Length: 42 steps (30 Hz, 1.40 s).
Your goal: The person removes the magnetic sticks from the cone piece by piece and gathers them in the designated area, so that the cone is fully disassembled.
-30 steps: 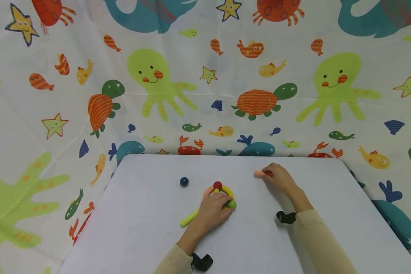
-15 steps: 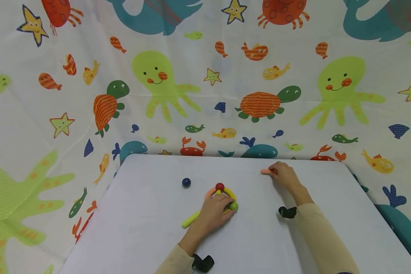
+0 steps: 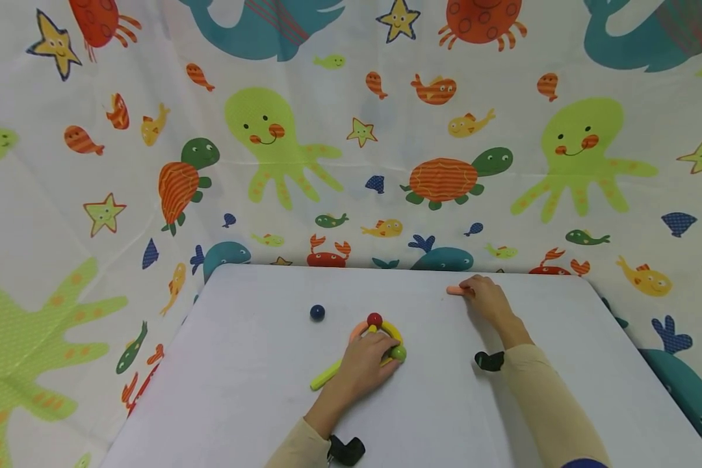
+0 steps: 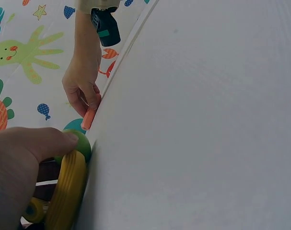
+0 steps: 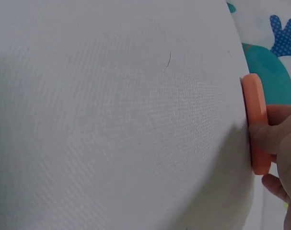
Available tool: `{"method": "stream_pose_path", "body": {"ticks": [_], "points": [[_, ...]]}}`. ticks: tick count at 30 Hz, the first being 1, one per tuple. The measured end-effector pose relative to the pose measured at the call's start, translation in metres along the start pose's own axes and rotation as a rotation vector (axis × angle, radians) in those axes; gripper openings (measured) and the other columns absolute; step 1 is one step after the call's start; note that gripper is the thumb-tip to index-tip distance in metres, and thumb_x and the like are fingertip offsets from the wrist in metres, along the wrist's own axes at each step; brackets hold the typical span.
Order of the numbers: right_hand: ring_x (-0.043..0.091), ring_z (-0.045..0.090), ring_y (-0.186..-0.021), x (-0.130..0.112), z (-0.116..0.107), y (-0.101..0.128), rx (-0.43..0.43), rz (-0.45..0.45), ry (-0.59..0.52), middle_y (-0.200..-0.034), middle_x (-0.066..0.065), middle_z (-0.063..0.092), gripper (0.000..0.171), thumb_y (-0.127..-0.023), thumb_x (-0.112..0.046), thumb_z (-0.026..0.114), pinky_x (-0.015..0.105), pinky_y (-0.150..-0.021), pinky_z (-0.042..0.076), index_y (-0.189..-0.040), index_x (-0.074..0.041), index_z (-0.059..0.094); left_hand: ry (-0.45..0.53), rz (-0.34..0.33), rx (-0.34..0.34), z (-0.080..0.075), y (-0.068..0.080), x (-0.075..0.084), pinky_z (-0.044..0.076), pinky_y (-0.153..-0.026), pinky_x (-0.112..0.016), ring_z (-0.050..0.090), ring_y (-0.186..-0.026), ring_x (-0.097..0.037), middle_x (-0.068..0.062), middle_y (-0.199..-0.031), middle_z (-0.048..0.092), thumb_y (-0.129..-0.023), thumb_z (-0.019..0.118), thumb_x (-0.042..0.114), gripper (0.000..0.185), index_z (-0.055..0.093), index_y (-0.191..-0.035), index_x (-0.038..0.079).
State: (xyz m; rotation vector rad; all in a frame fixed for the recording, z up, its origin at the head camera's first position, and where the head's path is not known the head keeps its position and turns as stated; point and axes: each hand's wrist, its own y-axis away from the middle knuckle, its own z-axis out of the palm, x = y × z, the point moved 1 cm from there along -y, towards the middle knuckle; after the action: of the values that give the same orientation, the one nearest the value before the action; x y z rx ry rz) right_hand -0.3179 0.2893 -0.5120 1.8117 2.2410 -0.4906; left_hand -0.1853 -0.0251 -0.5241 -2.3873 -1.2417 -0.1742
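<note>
My left hand [image 3: 359, 365] holds a toy made of coloured rods and balls on the table. Its thumb lies against a green ball [image 4: 83, 145], which joins a curved yellow rod [image 4: 68, 191]. At the toy's far end sits a red ball [image 3: 374, 320] between the yellow curve and a curved salmon rod [image 3: 357, 330]. A straight lime rod [image 3: 325, 376] sticks out to the lower left. The palm hides the toy's middle. Farther back on the right, my right hand [image 3: 487, 300] pinches a short salmon-orange bar [image 5: 256, 110] between thumb and fingers, close to the tabletop.
A dark blue ball [image 3: 318, 313] lies on the white table [image 3: 240, 364], left of the toy. The table's back edge runs just beyond the right hand. Behind it hangs a cloth [image 3: 386, 143] printed with sea animals.
The whole view shifted slightly between the first and second frames. The right hand, with the orange bar, has moved a little to the right and away; the left hand stays on the toy.
</note>
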Motion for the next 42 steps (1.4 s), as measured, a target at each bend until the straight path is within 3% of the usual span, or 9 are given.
{"method": "stream_pose_path", "body": {"ticks": [14,19,32,42], "points": [[0.043,0.054,-0.112,-0.003,-0.004,0.002,0.007,0.003,0.0,-0.121,0.027,0.064,0.035,-0.094,-0.005,0.064,0.059,-0.101,0.045,-0.128,0.003,0.063,0.007,-0.011,-0.015,-0.001,0.0,-0.001,0.05,-0.092,-0.034,0.062,-0.104,-0.009,0.008,-0.11,0.069,-0.092,0.07,0.038,0.034,0.069,-0.122,0.021],[0.045,0.052,-0.119,-0.005,-0.008,0.001,0.019,-0.012,0.012,-0.126,0.027,0.063,0.036,-0.093,-0.007,0.066,0.06,-0.104,0.043,-0.128,0.002,0.063,0.008,-0.015,-0.02,-0.001,-0.001,-0.001,0.049,-0.094,-0.035,0.063,-0.105,-0.01,0.008,-0.11,0.07,-0.092,0.07,0.038,0.035,0.069,-0.122,0.021],[0.044,0.048,-0.127,-0.024,-0.015,0.004,0.08,-0.08,0.012,-0.134,0.025,0.058,0.042,-0.092,-0.023,0.073,0.062,-0.108,0.039,-0.125,0.0,0.064,-0.005,0.01,-0.002,-0.002,0.0,-0.001,0.051,-0.093,-0.035,0.063,-0.105,-0.011,0.007,-0.111,0.07,-0.091,0.072,0.037,0.035,0.07,-0.122,0.02],[0.041,0.05,-0.122,-0.043,-0.012,0.014,0.158,-0.175,-0.046,-0.126,0.02,0.061,0.035,-0.088,-0.011,0.074,0.061,-0.103,0.042,-0.121,0.0,0.067,0.014,0.02,0.004,-0.006,0.0,-0.002,0.05,-0.099,-0.037,0.062,-0.108,-0.011,0.007,-0.113,0.07,-0.092,0.071,0.037,0.034,0.07,-0.122,0.02]]}}
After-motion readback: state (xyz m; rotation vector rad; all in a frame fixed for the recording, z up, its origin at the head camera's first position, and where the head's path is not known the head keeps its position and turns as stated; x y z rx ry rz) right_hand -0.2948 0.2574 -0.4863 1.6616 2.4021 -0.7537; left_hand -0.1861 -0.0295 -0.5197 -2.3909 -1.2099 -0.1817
